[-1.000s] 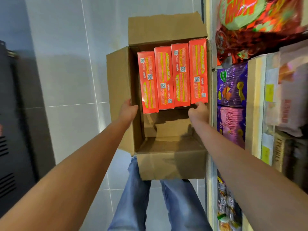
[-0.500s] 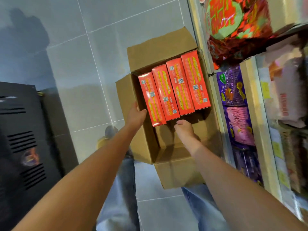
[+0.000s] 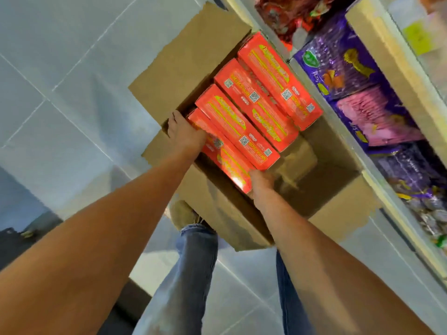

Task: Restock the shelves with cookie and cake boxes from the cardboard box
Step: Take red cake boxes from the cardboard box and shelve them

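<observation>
Both hands — left hand (image 3: 185, 136), right hand (image 3: 262, 183) — grip nearest red box (image 3: 226, 163)

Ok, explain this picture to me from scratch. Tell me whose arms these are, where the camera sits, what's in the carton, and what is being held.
There is no machine here. A person wears a camera on the head, looking down, so the two bare arms are their own. An open cardboard box stands on the tiled floor beside a shelf stocked with purple packets. Inside it, four red boxes sit in a row. The left hand grips the far end of the leftmost red box. The right hand is at its near end, but blur hides how its fingers hold.
</observation>
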### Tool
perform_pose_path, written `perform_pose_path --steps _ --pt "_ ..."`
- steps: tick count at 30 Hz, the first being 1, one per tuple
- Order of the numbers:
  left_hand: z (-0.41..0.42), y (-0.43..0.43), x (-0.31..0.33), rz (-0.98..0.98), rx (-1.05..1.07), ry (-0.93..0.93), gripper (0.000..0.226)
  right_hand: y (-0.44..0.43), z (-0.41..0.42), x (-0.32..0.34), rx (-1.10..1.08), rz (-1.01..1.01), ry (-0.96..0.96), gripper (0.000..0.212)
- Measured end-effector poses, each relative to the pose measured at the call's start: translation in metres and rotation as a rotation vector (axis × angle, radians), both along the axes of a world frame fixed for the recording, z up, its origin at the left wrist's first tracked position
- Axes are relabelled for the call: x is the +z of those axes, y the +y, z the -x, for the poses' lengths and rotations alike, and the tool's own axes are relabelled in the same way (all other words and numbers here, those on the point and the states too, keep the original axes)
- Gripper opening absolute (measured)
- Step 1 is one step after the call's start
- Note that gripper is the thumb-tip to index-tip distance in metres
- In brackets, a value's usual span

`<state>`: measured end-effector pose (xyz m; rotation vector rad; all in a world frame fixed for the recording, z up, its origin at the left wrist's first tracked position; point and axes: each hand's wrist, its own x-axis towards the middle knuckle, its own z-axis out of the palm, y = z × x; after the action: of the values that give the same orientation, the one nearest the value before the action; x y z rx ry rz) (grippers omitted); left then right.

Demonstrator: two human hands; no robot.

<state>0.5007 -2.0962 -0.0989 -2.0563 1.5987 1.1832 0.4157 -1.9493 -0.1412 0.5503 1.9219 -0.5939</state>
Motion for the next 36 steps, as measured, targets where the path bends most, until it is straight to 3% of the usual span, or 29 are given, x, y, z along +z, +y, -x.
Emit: perform_pose_path --steps 2,5,6,9,10,14,17,21,26,29,31,33,36 --pt "-0.007 -0.006 -0.008 -0.029 0.031 0.085 0.066 0.003 -0.008 -0.019 -0.094 0.024 -0.015 0.054" --pt "-0.019 -0.007 -0.01 -0.045 -0.076 0.106 0.048 0.011 -0.012 -0.028 -0.15 0.072 -0.038 0.029" --pt "-0.023 -0.007 -0.008 -0.032 -0.128 0.124 0.047 0.012 -0.012 -0.021 -0.161 0.076 -0.048 0.033" --pt "-0.035 -0.011 -0.008 -0.014 -0.192 0.196 0.044 0.025 -0.011 -0.006 -0.237 0.092 -0.061 0.071" --pt "-0.037 -0.01 -0.006 0.014 -0.206 0.22 0.042 0.027 -0.009 -0.001 -0.246 0.089 -0.039 0.07" --pt "-0.044 -0.004 0.016 -0.01 -0.19 0.352 0.034 0.042 0.002 0.035 -0.21 0.126 0.091 0.028" --pt "-0.044 0.002 0.04 -0.021 -0.188 0.387 0.029 0.055 0.01 0.067 -0.205 0.184 0.162 0.03" --pt "-0.028 0.02 0.102 0.039 -0.11 0.449 0.037 0.074 0.022 0.134 -0.292 0.436 0.16 0.039" --pt "-0.015 0.034 0.194 0.161 -0.068 0.515 0.026 0.089 0.038 0.244 -0.005 0.601 0.17 0.061" --pt "-0.014 0.039 0.258 0.186 -0.108 0.444 0.043 0.099 0.047 0.316 0.118 0.636 0.211 0.066" --pt "-0.01 0.046 0.311 0.271 -0.224 0.407 0.056 0.104 0.055 0.367 0.205 0.642 0.319 0.055" --pt "-0.003 0.056 0.371 0.353 -0.496 0.478 0.075 0.105 0.061 0.42 0.318 0.647 0.409 0.057" --pt "0.019 0.076 0.469 0.206 -0.94 0.587 0.078 0.107 0.075 0.504 0.543 0.687 0.511 0.06"
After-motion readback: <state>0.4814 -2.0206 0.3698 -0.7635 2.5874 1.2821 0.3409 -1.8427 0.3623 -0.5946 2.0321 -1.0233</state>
